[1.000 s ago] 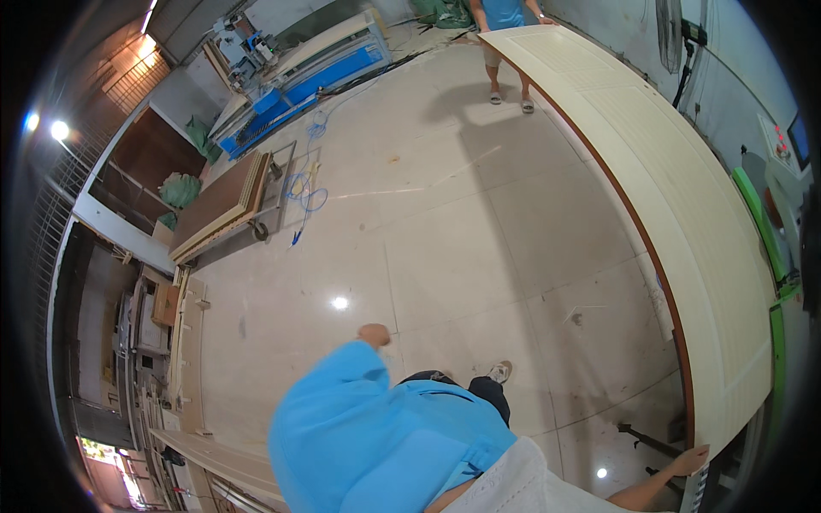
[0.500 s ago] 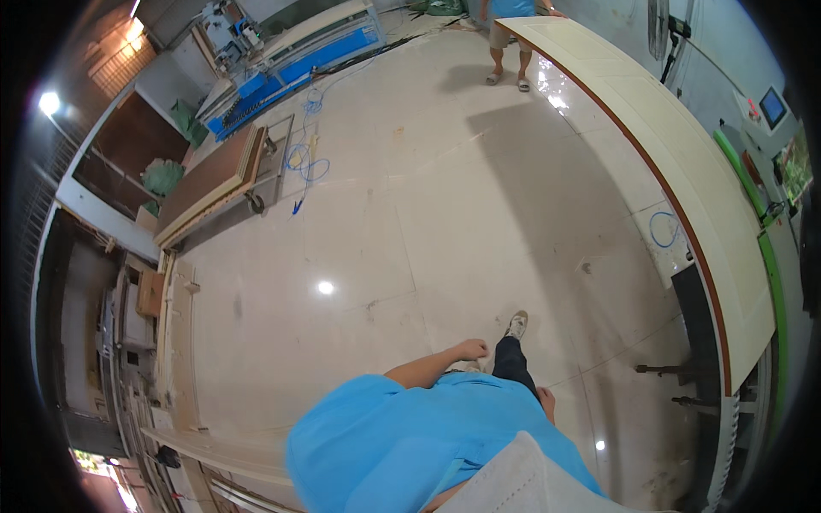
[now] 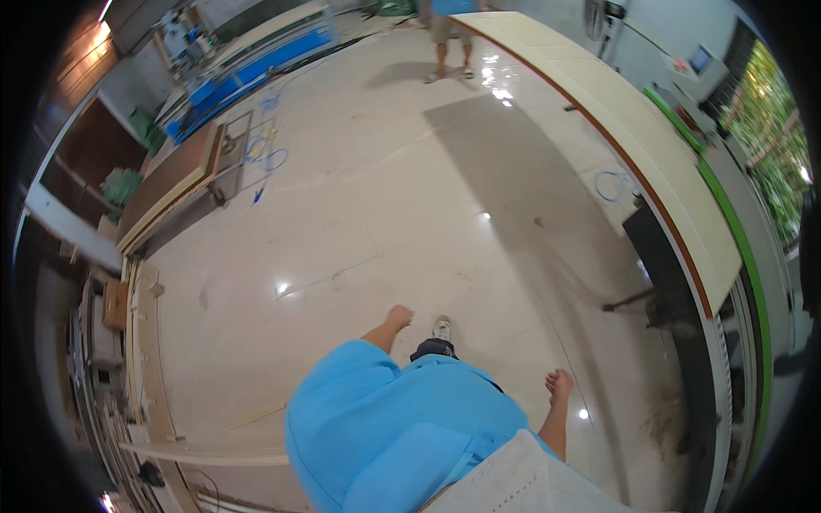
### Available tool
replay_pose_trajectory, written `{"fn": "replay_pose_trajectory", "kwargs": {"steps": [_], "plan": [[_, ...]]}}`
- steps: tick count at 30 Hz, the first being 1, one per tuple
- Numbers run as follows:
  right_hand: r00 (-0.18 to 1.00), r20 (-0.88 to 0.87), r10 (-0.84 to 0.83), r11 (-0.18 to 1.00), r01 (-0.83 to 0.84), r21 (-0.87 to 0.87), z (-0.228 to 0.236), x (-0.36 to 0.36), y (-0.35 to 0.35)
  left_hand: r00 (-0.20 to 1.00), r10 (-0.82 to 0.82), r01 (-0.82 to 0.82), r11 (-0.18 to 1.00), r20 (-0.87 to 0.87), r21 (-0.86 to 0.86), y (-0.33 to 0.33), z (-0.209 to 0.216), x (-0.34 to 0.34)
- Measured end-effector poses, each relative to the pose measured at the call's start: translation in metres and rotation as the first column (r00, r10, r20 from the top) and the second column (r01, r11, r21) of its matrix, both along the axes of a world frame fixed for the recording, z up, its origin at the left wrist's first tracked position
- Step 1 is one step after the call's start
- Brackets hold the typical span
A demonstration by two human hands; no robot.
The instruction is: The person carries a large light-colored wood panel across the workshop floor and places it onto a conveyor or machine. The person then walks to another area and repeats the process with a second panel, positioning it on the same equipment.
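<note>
My left hand (image 3: 399,317) hangs in front of my body above the tiled floor, its fingers curled in and nothing visible in them. To the right, away from my side, my right hand (image 3: 559,384) swings low with loosely curled, empty fingers. Neither hand touches anything. Between them a shoe (image 3: 441,328) of mine shows on the floor. Nearest on my right side is a long cream panel (image 3: 611,111) with a brown edge, lying on a machine with a green rail (image 3: 742,248).
A co-worker in a blue top and shorts (image 3: 441,34) stands at the panel's far end. Stacked brown boards (image 3: 171,184) rest on a wheeled cart at left. Blue hoses (image 3: 267,154) lie on the floor (image 3: 359,205). A blue-framed machine (image 3: 256,68) stands far left.
I have moved forward and the view has turned somewhat right. My right hand has swung out from beside my body into plain sight. My left hand has swung a little forward.
</note>
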State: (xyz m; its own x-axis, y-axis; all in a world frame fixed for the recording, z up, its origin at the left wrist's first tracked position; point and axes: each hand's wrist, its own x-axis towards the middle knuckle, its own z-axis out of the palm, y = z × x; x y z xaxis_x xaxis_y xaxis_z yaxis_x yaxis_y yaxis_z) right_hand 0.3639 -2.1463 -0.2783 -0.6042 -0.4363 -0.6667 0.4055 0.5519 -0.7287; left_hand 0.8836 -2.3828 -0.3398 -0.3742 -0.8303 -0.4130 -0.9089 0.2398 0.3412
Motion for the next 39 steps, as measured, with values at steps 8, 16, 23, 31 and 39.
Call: {"fn": "replay_pose_trajectory", "kwargs": {"steps": [8, 16, 23, 31, 39], "plan": [[0.983, 0.142, -0.115, 0.993, 0.118, -0.014, 0.051, 0.103, 0.257, 0.959, -0.284, 0.219, 0.778, 0.018, 0.589, 0.170, -0.005, -0.033], [0.682, -0.041, -0.730, 0.677, 0.713, -0.184, 0.115, 0.042, 0.459, 0.972, 0.015, -0.220, 0.411, 0.235, 0.885, 0.255, 0.058, -0.294], [0.632, -0.185, -0.753, 0.651, 0.672, -0.354, 0.103, -0.050, 0.570, 0.991, -0.046, 0.113, 0.769, -0.122, 0.629, 0.323, 0.050, -0.540], [0.839, -0.184, -0.512, 0.505, 0.467, 0.726, 0.002, 0.118, 0.810, 0.803, -0.579, 0.458, 0.449, -0.140, 0.767, 0.668, 0.085, -0.747], [-0.874, -0.116, -0.472, -0.881, 0.462, 0.105, 0.004, 0.276, 0.833, 0.128, -0.882, 0.623, -0.284, -0.453, 0.729, 0.987, 0.149, -0.826]]}}
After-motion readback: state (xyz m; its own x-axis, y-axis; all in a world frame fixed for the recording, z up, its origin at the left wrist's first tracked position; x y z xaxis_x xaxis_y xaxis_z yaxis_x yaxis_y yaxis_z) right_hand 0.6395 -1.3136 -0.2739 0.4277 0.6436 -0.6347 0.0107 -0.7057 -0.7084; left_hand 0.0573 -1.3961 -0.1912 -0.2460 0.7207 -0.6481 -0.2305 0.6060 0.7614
